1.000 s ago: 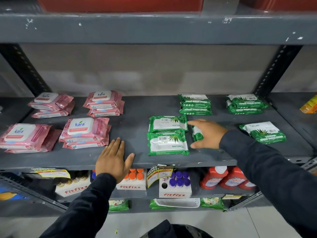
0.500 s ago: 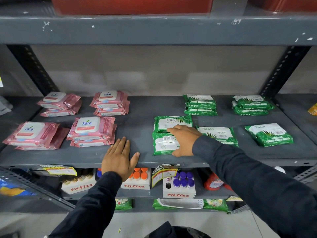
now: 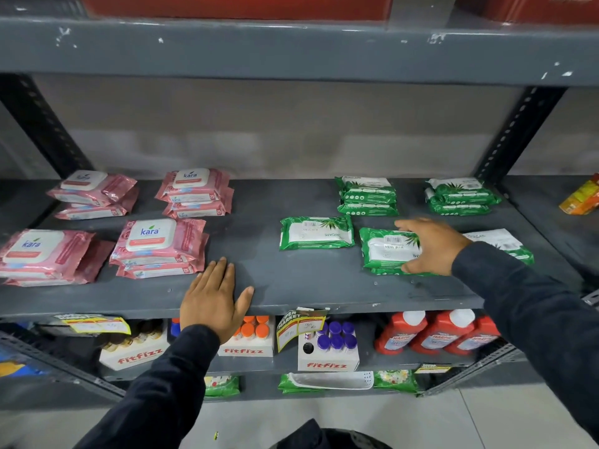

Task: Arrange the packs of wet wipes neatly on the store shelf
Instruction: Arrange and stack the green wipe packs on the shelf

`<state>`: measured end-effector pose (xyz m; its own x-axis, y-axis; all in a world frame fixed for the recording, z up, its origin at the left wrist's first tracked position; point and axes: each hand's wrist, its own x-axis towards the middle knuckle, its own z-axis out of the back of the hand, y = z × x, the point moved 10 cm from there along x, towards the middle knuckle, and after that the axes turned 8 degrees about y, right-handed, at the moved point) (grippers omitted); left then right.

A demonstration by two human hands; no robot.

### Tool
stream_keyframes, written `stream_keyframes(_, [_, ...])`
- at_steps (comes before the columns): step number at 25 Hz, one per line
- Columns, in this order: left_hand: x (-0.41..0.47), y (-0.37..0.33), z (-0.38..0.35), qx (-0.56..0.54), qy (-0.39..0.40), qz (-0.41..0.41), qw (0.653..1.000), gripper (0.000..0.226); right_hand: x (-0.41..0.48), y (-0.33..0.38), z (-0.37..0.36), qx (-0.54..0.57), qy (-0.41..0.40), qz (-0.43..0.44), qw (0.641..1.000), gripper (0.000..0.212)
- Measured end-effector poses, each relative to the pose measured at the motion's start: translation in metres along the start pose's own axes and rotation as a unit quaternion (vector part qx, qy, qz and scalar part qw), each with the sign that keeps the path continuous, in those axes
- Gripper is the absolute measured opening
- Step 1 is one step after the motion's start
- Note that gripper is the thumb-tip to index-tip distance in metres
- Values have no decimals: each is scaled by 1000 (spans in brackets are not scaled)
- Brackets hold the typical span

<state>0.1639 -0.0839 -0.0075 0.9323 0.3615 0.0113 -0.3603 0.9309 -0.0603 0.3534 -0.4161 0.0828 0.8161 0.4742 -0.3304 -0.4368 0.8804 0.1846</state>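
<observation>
On the grey shelf (image 3: 291,286), pink Kara wipe packs lie in stacks at the left: two at the back (image 3: 94,192) (image 3: 196,192) and two at the front (image 3: 42,254) (image 3: 158,244). Green wipe packs fill the right half: back stacks (image 3: 368,194) (image 3: 460,194), a single front pack (image 3: 316,233), and one at the far right (image 3: 505,243). My right hand (image 3: 431,246) grips a green pack (image 3: 385,249) that lies on top of another green pack. Flat on the shelf's front edge rests my left hand (image 3: 214,299), fingers together, holding nothing.
An upper shelf (image 3: 291,50) with red boxes hangs overhead. Slotted uprights (image 3: 518,131) stand at both sides. Below are Fitfizz bottle cartons (image 3: 327,348), red bottles (image 3: 431,332) and price tags (image 3: 301,322). A yellow packet (image 3: 583,196) lies on the neighbouring shelf at the right.
My right hand took the green pack from the front of the two left packs and carried it right, onto the green pack beside them. My left hand stayed put.
</observation>
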Motion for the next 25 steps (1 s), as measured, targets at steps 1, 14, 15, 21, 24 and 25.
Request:
stream_keyframes(1, [0,0,0,-1,0,0,1000,78,1,-3,-5,9,3,2,1000,96])
stream_keyframes(14, [-2,1,1,0,3,7,1000,82,11,9,-8,-53,42,23,997,97])
stream_keyframes(15, [-2,0,2,0,3,7,1000,82,11,9,-7,-51,43,15,998,99])
stream_keyframes(21, [-3,1,2,-4,3,10,1000,82,10,-1,8,-78,-16,-115,990,109])
stream_keyframes(24, [-3,1,2,-4,5,10,1000,82,12,-6,10,-55,-11,-119,991,82])
stream_keyframes(25, [-2,1,1,-4,6,11,1000,82,13,-3,14,-59,-1,-89,994,68])
